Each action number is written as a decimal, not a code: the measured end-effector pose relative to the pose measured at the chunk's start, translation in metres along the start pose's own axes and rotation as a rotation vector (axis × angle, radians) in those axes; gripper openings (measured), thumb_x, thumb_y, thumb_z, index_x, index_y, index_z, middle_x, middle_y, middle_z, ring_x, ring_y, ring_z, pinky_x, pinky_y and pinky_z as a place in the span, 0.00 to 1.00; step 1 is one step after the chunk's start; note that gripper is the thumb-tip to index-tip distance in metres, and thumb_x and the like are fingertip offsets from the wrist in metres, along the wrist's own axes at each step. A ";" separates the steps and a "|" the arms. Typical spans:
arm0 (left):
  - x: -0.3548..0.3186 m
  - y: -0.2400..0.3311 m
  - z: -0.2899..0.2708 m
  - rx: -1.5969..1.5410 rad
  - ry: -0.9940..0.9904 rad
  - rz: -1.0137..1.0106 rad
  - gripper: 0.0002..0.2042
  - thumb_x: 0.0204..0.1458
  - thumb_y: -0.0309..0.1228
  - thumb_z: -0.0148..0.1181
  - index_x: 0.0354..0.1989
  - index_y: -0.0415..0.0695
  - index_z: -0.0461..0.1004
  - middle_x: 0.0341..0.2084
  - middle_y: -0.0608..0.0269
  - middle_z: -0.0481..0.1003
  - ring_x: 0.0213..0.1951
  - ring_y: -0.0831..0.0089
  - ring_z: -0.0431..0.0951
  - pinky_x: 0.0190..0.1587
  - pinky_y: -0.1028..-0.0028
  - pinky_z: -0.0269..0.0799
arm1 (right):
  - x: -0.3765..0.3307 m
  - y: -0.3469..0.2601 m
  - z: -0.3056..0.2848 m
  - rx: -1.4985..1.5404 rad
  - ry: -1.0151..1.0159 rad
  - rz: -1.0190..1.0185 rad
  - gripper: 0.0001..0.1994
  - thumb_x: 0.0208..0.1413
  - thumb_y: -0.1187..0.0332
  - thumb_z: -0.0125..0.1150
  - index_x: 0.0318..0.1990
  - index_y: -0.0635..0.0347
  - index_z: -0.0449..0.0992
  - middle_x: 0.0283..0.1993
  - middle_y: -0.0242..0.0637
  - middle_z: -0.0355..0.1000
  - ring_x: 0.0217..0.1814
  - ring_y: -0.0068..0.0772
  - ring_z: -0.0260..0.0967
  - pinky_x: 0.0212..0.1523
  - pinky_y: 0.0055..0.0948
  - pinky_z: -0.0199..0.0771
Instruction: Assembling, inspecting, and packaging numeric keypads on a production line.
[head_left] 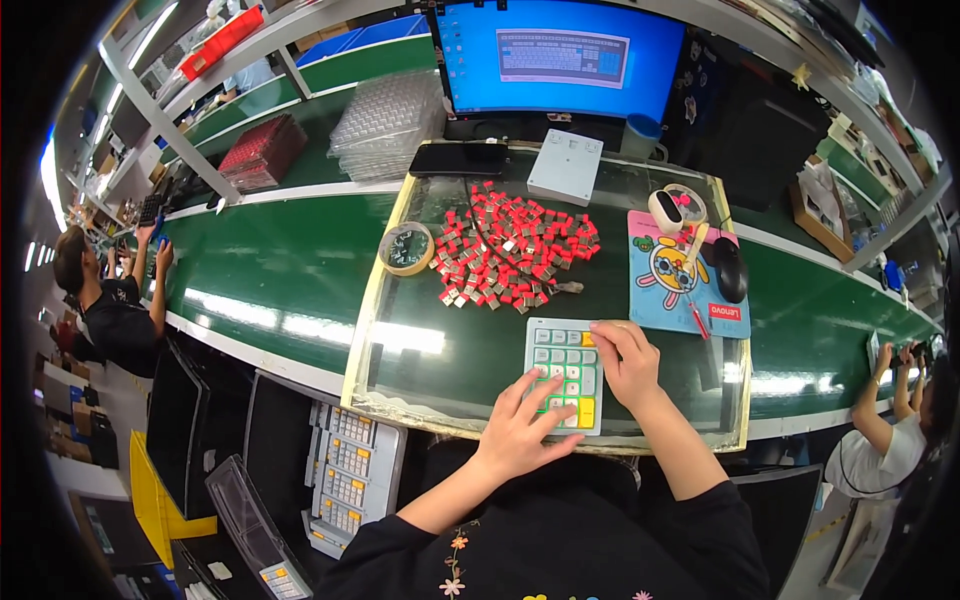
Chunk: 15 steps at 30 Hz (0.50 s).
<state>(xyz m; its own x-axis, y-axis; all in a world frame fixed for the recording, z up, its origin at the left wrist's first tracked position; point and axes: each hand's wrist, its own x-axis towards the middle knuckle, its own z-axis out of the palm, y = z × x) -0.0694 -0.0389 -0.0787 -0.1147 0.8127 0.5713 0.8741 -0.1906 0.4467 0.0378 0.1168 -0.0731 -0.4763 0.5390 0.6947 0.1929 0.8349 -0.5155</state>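
On near edge of glass-topped mat (430, 350): small keypad (563, 372), pale keys, some green, yellow, orange. Left hand (520, 432) flat on keypad's lower left, fingers spread, tips pressing keys, nothing gripped. Right hand (625, 362) on keypad's upper right corner, fingers curled loosely over edge; firm grip or mere rest, cannot tell. Just beyond keypad: heap of red and silver key switches (512, 250). Tape roll (406, 247) left of heap. White box (566, 166) behind heap. Mouse (729, 269) on cartoon mouse pad (665, 290) at right. Monitor (560, 55) at back, blue screen.

Green bench (270, 265) with clear mat (440, 350), keypad (563, 372), switches (510, 250).
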 end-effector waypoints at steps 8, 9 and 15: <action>-0.016 -0.012 0.009 -0.001 0.064 0.019 0.17 0.38 0.41 0.63 0.36 0.50 0.69 0.53 0.62 0.64 0.57 0.57 0.61 0.52 0.63 0.62 | -0.016 0.010 0.003 -0.052 -0.111 0.103 0.10 0.46 0.81 0.58 0.38 0.61 0.74 0.37 0.36 0.72 0.34 0.32 0.69 0.37 0.26 0.70; -0.014 -0.010 0.008 -0.019 0.066 0.035 0.17 0.39 0.42 0.63 0.36 0.50 0.68 0.53 0.62 0.64 0.57 0.57 0.61 0.52 0.63 0.61 | -0.016 0.012 -0.001 -0.044 -0.109 0.121 0.10 0.47 0.81 0.57 0.38 0.62 0.74 0.37 0.37 0.72 0.34 0.33 0.69 0.38 0.26 0.70; -0.020 -0.007 0.005 -0.006 0.122 -0.007 0.15 0.38 0.41 0.62 0.32 0.49 0.68 0.52 0.60 0.64 0.57 0.56 0.60 0.53 0.62 0.59 | -0.016 0.017 0.005 0.129 -0.138 0.119 0.11 0.53 0.80 0.53 0.45 0.65 0.70 0.41 0.40 0.71 0.36 0.29 0.71 0.38 0.23 0.71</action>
<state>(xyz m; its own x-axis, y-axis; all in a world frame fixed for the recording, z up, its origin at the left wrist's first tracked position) -0.0713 -0.0509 -0.0963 -0.1776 0.7412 0.6473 0.8705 -0.1886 0.4547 0.0444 0.1214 -0.0954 -0.5713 0.6049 0.5546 0.1475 0.7405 -0.6557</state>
